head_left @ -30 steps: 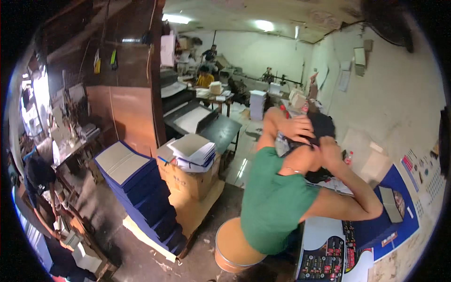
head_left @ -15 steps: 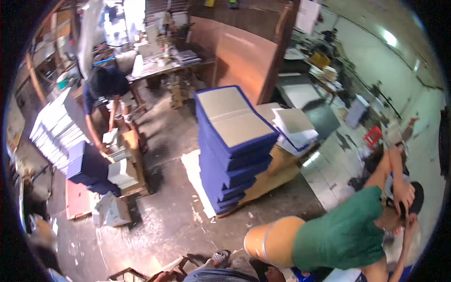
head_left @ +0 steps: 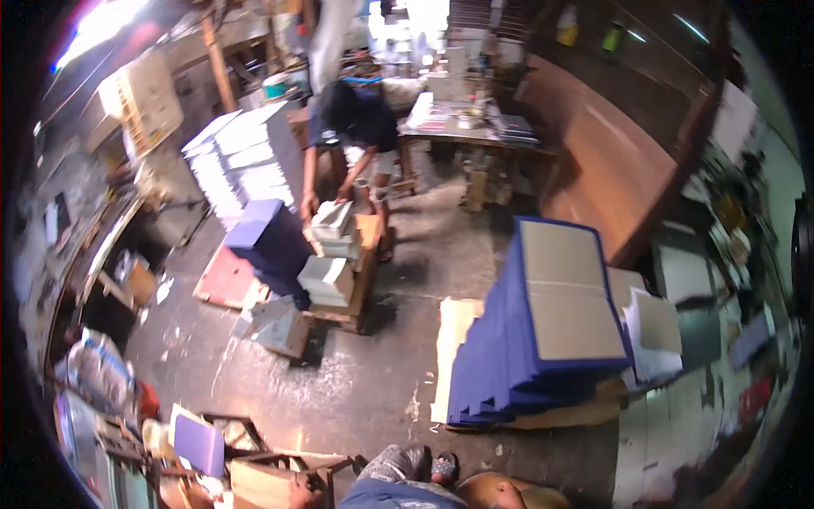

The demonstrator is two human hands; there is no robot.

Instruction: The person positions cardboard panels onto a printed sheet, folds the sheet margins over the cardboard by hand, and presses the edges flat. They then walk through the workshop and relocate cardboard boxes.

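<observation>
At the lower edge, my left hand [head_left: 305, 492] shows as a small dark shape beside a wooden frame [head_left: 326, 475]. My right hand [head_left: 510, 495] is on the other side of my body, against a rounded tan surface [head_left: 543, 496]. Both are cut off and blurred, so their fingers cannot be made out. Between them show my patterned trouser leg [head_left: 394, 465] and a sandalled foot [head_left: 443, 467]. Left of the frame, a flat purple cover [head_left: 199, 445] leans among papers. Ahead to the right rises a tall stack of blue covers [head_left: 517, 339], with beige board [head_left: 568, 288] on top.
A person in dark clothes [head_left: 356, 119] bends over paper blocks [head_left: 332, 222] on a wooden pallet [head_left: 360, 288]. White paper stacks [head_left: 246, 161] and a purple stack [head_left: 267, 242] stand beside them. Behind are a worktable [head_left: 466, 127] and a brown panel [head_left: 602, 153].
The view has swung left, so the stacks and the bending person sit further right. The person in green and orange, large at right before, is no longer plainly seen. More clutter shows at lower left.
</observation>
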